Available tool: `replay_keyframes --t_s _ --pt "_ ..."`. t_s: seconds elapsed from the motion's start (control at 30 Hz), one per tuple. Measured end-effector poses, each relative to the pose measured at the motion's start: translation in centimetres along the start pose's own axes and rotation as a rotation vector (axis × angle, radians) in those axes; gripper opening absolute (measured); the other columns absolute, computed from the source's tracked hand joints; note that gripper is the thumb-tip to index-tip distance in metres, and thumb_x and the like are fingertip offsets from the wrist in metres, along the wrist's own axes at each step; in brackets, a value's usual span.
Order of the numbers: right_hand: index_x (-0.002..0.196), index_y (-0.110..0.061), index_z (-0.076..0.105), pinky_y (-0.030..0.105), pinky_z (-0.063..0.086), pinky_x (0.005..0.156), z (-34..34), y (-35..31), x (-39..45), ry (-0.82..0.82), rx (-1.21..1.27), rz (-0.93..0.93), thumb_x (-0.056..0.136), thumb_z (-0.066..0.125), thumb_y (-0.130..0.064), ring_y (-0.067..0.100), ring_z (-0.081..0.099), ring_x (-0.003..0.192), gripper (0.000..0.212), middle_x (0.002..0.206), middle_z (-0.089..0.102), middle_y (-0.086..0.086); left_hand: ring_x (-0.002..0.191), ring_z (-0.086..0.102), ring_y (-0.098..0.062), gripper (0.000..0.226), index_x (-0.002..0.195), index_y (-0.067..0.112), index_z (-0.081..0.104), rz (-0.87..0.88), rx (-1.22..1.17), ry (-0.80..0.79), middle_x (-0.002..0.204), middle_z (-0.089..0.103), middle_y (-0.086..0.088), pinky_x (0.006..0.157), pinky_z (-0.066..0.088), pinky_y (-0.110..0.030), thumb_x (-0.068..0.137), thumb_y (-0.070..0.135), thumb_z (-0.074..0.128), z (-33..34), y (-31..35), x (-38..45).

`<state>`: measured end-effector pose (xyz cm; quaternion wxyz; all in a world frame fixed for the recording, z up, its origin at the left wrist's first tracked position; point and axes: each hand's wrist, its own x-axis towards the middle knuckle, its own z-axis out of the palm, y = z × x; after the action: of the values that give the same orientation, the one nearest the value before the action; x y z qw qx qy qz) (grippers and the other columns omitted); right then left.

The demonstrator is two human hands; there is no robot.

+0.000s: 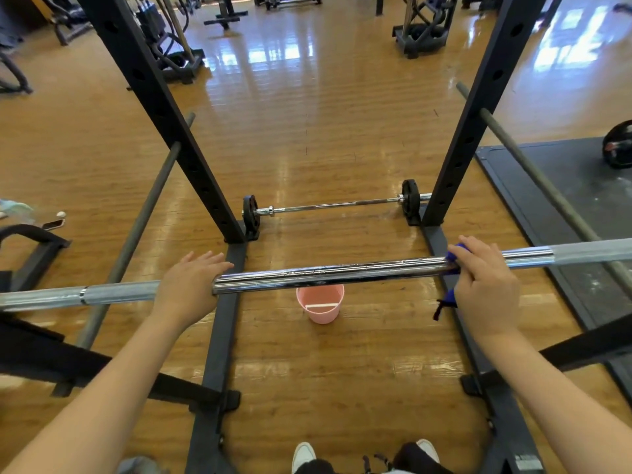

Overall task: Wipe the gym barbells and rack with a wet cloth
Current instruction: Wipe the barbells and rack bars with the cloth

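Observation:
A chrome barbell [325,273] runs across the view at waist height inside the black rack [171,131]. My right hand [485,285] grips a blue cloth [453,258] wrapped round the bar on the right side; a dark end of the cloth hangs below. My left hand [189,287] rests on top of the bar at the left with straight fingers, covering that part of the bar. A second, smaller barbell [335,204] with black plates lies on the floor between the rack's far uprights.
A pink bucket [320,304] stands on the wooden floor under the bar. Grey safety rods [136,230] slope along both sides of the rack. A black mat [564,200] with a weight plate [617,145] lies to the right. Other gym machines stand at the back.

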<state>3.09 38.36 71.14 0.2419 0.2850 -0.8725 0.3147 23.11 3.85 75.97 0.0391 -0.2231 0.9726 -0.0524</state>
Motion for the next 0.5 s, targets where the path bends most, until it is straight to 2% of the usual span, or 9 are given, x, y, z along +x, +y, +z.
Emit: replay_keyframes --t_s 0.2,0.33,0.4,0.5 --pt "0.111 0.005 0.065 0.054 0.044 0.097 0.7 -1.0 -2.1 -0.052 0.049 -0.087 0.087 0.04 0.0 0.035 0.053 0.117 0.035 0.121 0.061 0.021 0.14 0.028 -0.011 0.054 0.14 0.025 0.044 0.012 -0.012 0.027 0.149 0.036 0.003 0.116 0.013 -0.031 0.089 0.011 0.056 0.2 -0.1 -0.1" --pt "0.109 0.004 0.066 0.054 0.039 0.102 -0.1 -0.1 -1.5 -0.008 -0.006 -0.047 0.089 0.038 -0.005 0.036 0.055 0.113 0.035 0.119 0.061 0.023 0.131 0.044 -0.028 0.063 0.132 0.006 0.052 0.066 -0.042 0.175 0.136 0.053 -0.012 0.113 0.022 -0.038 0.072 -0.005 0.069 1.3 -0.6 -0.2" --pt "0.107 0.005 0.067 0.051 0.035 0.105 -0.1 0.0 -0.9 0.002 -0.021 -0.012 0.089 0.035 -0.009 0.036 0.058 0.111 0.039 0.116 0.062 0.024 0.127 0.046 -0.035 0.062 0.131 -0.001 0.05 0.086 -0.042 0.286 0.133 0.054 -0.019 0.116 0.012 -0.035 0.071 -0.01 0.066 2.0 -0.9 -0.6" --pt "0.106 0.005 0.067 0.047 0.03 0.107 0.1 0.2 -0.5 -0.002 -0.013 0.01 0.088 0.033 -0.011 0.037 0.058 0.109 0.041 0.115 0.063 0.024 0.132 0.037 -0.035 0.055 0.136 0.003 0.039 0.068 -0.022 0.385 0.136 0.049 -0.021 0.119 -0.001 -0.036 0.083 -0.001 0.051 2.7 -0.9 -1.1"
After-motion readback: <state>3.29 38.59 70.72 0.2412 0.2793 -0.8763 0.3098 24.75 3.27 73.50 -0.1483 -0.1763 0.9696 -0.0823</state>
